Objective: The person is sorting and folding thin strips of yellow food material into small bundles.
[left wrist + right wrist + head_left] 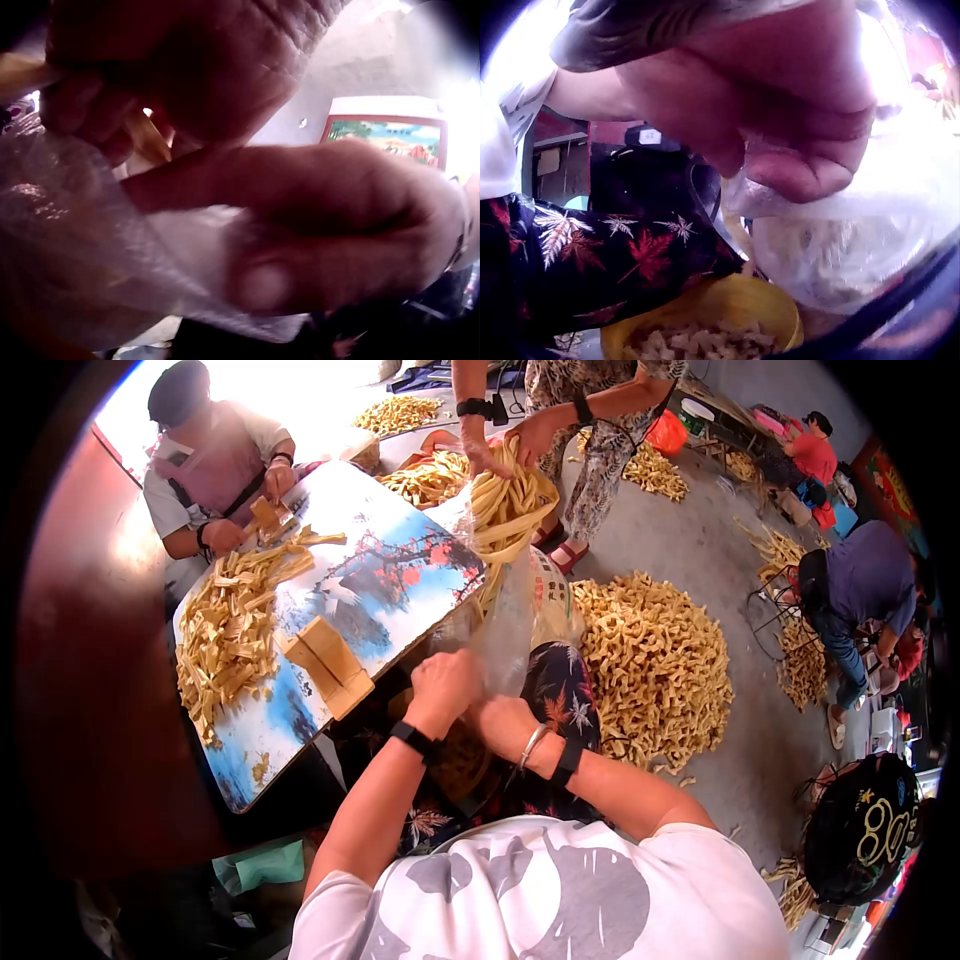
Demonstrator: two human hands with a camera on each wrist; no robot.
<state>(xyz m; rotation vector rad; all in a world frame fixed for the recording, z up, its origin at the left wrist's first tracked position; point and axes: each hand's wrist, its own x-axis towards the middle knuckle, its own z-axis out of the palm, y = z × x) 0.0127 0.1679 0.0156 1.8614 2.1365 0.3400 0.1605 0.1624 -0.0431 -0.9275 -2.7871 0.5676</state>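
Dark red panelling (90, 690) borders the left of the room, beside a table (335, 495) whose glossy top is painted in blue and white with pink blossom. A seated person (215, 470) in a pink apron works at its far edge, behind a heap of flat, pale yellow pieces (225, 645). Nearer lies a tan block (328, 665).

Just past the table's near corner, the left hand (445, 685) is closed, its fingers curled over the edge of a clear plastic bag (508, 640). Thin, crinkled and colourless, the bag rises in front of the wearer's lap, its film creased and shining with white glints. The right hand (505, 725), just beside, pinches the plastic between thumb and bent fingers. Below the bag sits a yellow bowl (780, 307) of small, lumpy pieces (697, 341).

Above the bag, a standing person (590, 420) grips a thick bundle of long, yellow strands (505, 510). Next comes a printed sack (550, 600), then a large pile of knotted yellow pieces (655, 665) on the grey floor (745, 730). Farther right, a person in purple (865, 585) bends forward.
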